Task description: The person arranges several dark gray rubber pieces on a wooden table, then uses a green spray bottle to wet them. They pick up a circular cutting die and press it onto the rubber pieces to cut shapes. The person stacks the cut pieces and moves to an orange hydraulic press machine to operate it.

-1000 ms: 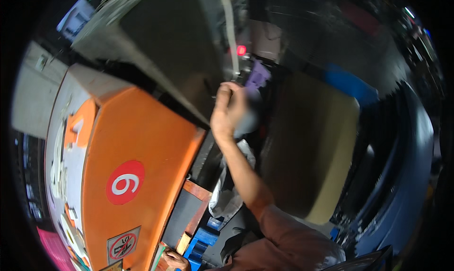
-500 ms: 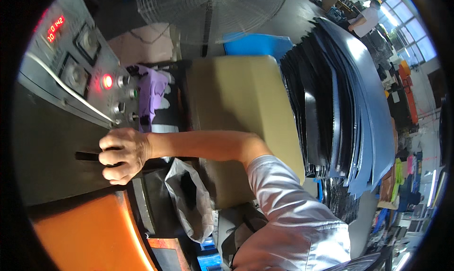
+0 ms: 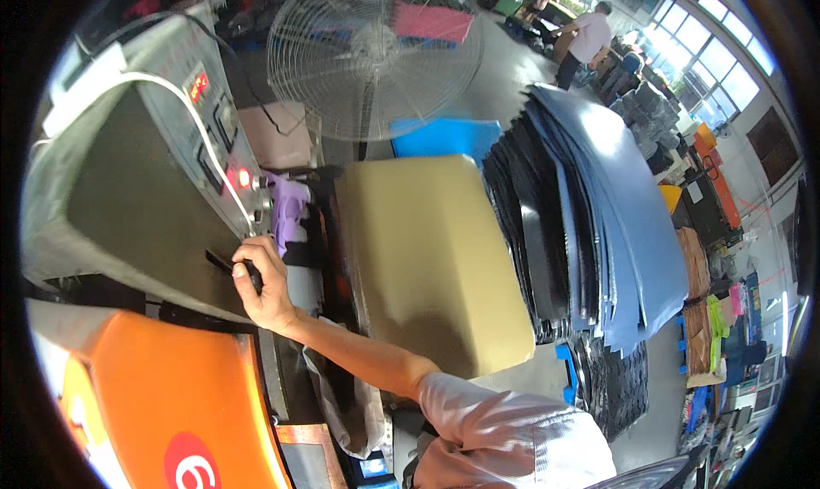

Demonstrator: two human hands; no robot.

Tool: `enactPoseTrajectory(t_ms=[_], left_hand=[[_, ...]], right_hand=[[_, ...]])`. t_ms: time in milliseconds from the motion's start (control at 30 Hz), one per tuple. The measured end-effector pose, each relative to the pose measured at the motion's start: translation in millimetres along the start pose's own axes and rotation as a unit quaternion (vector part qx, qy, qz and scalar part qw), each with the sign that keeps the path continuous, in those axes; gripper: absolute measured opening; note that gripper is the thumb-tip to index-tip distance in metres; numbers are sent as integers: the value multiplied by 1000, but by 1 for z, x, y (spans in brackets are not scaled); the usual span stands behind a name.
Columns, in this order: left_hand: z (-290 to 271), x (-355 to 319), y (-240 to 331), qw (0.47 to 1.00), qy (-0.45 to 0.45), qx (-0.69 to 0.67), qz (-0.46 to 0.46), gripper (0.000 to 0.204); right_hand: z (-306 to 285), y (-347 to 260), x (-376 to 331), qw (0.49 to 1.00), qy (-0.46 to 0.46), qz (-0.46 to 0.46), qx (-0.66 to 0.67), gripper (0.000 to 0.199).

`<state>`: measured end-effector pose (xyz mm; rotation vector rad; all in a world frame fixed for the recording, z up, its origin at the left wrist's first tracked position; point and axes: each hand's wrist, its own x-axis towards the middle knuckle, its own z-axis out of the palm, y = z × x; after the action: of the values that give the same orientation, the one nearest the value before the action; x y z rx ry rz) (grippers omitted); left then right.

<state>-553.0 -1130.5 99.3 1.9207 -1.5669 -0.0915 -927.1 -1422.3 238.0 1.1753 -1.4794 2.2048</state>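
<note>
My right hand (image 3: 268, 286) is closed around a black lever knob (image 3: 249, 274) at the side of a grey machine housing (image 3: 128, 207). Beside the fingers, a dark slot (image 3: 217, 260) runs into the housing panel. My bare forearm reaches in from the lower right, out of a light short sleeve. Just above the hand is a control panel (image 3: 213, 134) with a red display, dials and a lit red button (image 3: 244, 178). A white cable (image 3: 201, 126) hangs down across it. Purple cloth (image 3: 290, 207) lies next to the panel. My left hand is out of sight.
An orange machine cover (image 3: 179, 378) stands at lower left. Right of my arm are a tan sheet stack (image 3: 427, 250) and tall piles of dark and blue sheets (image 3: 615, 207). A caged fan (image 3: 376, 53) stands behind. People (image 3: 585, 40) are in the far background.
The view has shifted, showing more of the housing and orange cover. My right hand has turned, so the thumb side and the black knob now show. It keeps its grip.
</note>
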Motion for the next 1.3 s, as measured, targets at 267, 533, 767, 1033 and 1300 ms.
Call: enactPoseTrajectory(t_ms=[267,533,767,1033,1300], left_hand=[[-44,-12,-56,999,20,7,-29,25],[-97,-34,-99,995,45,48,-78,24],[-106,-38,-89,990,38,106,-81,22],[-98,-35,-81,986,95,99,-96,21],[-102,-38,-70,986,93,118,-75,28]], right_hand=[[11,-3,-7,991,19,133,-5,6],[-1,-14,-2,990,-22,130,-56,21],[-88,88,49,925,-202,322,7,53],[-54,204,147,793,-480,368,70,45],[-53,200,158,800,-521,296,44,38]])
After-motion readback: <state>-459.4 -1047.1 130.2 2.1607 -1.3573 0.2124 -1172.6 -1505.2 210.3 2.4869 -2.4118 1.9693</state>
